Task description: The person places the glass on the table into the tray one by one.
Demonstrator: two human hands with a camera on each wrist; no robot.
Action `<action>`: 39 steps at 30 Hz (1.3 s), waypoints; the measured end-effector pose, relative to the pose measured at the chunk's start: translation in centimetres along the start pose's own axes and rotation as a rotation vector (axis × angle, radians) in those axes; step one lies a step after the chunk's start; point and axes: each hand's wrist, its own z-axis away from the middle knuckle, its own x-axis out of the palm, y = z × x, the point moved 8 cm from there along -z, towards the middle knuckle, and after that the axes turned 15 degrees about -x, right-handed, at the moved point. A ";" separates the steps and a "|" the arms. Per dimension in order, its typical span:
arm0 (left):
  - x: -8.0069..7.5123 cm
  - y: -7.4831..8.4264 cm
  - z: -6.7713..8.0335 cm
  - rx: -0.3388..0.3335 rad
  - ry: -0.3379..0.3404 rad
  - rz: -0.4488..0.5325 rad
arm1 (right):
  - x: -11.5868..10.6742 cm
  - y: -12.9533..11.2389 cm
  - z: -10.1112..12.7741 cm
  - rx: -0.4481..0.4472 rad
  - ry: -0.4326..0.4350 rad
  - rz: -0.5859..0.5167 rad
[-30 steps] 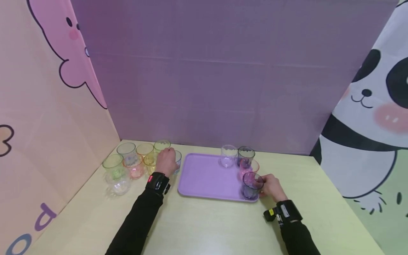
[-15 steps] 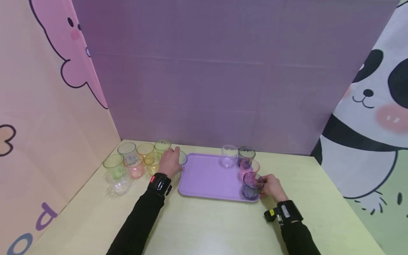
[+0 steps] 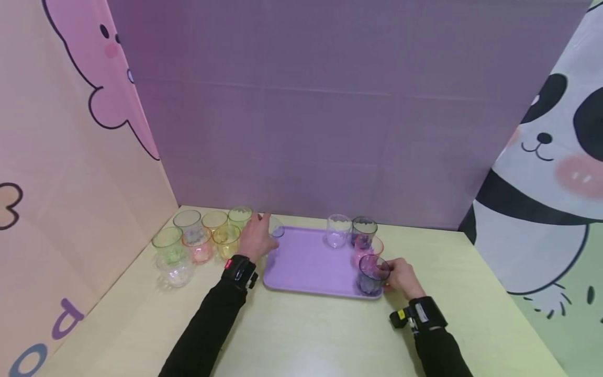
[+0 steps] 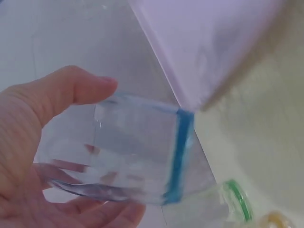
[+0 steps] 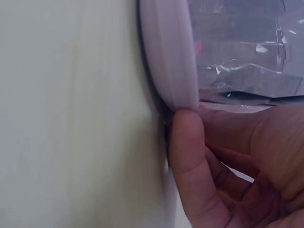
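Observation:
My left hand point(image 3: 256, 240) grips a clear glass with a blue rim point(image 4: 180, 156), at the left edge of the purple tray point(image 3: 301, 267). In the left wrist view this glass lies sideways across the picture, thumb on one side and fingers on the other. My right hand point(image 3: 402, 277) pinches the tray's rim point(image 5: 171, 52) at the right edge, close to a smoky purple glass point(image 3: 369, 281). Behind that glass on the tray stand a pink glass point(image 3: 377, 245), a dark grey glass point(image 3: 364, 226) and a clear glass point(image 3: 337, 235).
Several coloured glasses crowd the table's back left, among them a yellow glass point(image 3: 226, 241), a red-orange glass point(image 3: 201, 253), a green glass point(image 3: 167, 246) and a clear glass point(image 3: 176, 275). A purple backdrop point(image 3: 301, 115) rises behind the pale table point(image 3: 311, 335).
My left hand has moved right, away from the group of glasses, carrying the blue-rimmed glass toward the tray. The right hand keeps its place at the tray's edge.

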 end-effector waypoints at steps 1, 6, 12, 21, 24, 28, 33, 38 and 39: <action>0.0 0.2 0.0 0.003 -0.002 0.026 | 0.0 0.0 0.0 0.001 0.002 0.003; 0.4 0.8 0.1 -0.013 -0.048 0.178 | 0.0 0.0 0.0 0.007 -0.003 0.006; 1.3 1.3 0.1 -0.124 -0.106 0.313 | 0.1 0.2 0.1 0.009 -0.013 0.003; 4.2 3.4 0.9 -0.134 -0.271 0.505 | 0.2 0.4 0.4 0.023 -0.011 0.008; 5.5 4.1 1.4 -0.147 -0.360 0.556 | 0.3 0.5 0.4 0.036 -0.016 0.011; 6.7 5.5 2.1 -0.146 -0.452 0.629 | 0.4 0.4 0.3 0.045 -0.025 -0.010; 7.8 7.8 2.8 -0.094 -0.523 0.700 | 0.0 0.2 0.1 0.023 -0.014 0.011; 9.2 8.9 3.0 -0.097 -0.566 0.756 | -0.2 0.0 0.0 -0.002 -0.002 0.017; 9.4 9.0 3.0 -0.108 -0.570 0.770 | -0.1 0.1 -0.1 -0.003 -0.005 0.014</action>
